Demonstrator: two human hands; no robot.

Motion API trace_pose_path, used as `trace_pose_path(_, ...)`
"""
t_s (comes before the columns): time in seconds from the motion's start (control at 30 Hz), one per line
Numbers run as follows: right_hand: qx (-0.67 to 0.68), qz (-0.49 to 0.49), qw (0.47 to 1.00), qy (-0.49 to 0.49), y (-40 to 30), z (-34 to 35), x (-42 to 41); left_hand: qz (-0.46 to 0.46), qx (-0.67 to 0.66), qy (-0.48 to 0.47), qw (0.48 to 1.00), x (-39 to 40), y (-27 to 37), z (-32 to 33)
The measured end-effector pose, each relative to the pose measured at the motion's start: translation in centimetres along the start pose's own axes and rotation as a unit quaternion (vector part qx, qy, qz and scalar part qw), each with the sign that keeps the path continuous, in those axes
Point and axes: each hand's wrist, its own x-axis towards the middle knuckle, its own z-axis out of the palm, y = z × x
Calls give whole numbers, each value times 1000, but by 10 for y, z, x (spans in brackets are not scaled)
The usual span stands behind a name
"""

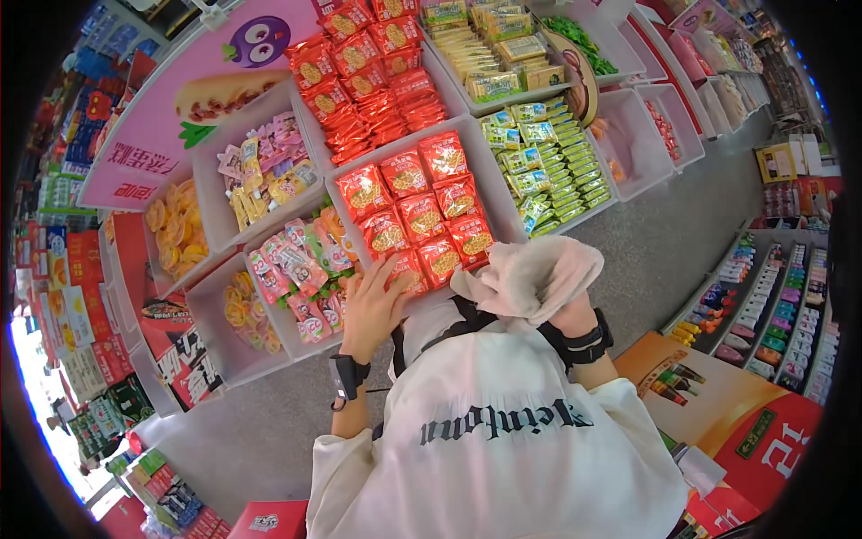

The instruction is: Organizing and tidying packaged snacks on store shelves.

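Note:
My left hand (372, 306) rests with spread fingers on the near left corner of a translucent plastic bin, its fingertips on or beside the red snack packets (422, 215) laid in rows there. In my right hand (572, 315) is a crumpled pale cloth (535, 276), which hides most of the fingers. The cloth lies at the near right corner of the same bin (495, 168). Just left of my left hand a bin holds pink and green pouches (300, 259). On the right another bin has small green packets (552, 162).
More bins hold red packets (370, 67), yellow-green packets (502, 47) and orange round sweets (176, 229). A pink printed board (158, 128) stands at the upper left. Behind on the right are a printed carton (727, 418) and racks of small bottles (761, 303).

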Motion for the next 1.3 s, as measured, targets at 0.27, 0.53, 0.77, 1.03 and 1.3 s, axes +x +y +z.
trace_pose_path(0.27,-6,25,999,38,-9,-5,-1,-23,-14,-27,999,4,-4,12)
trace_pose_path(0.53,-214,-105,971,7,-82,2,9,-38,3,162,986,95,-71,-46)
trace_pose_path(0.77,-13,-70,985,159,-79,-9,-31,-9,93,300,949,255,-105,-114)
trace_pose_path(1.03,30,-40,977,206,-76,-12,-48,-123,249,155,948,325,-224,-55)
trace_pose_path(1.3,33,-42,983,175,-73,-9,-14,-63,242,187,950,327,-214,-65)
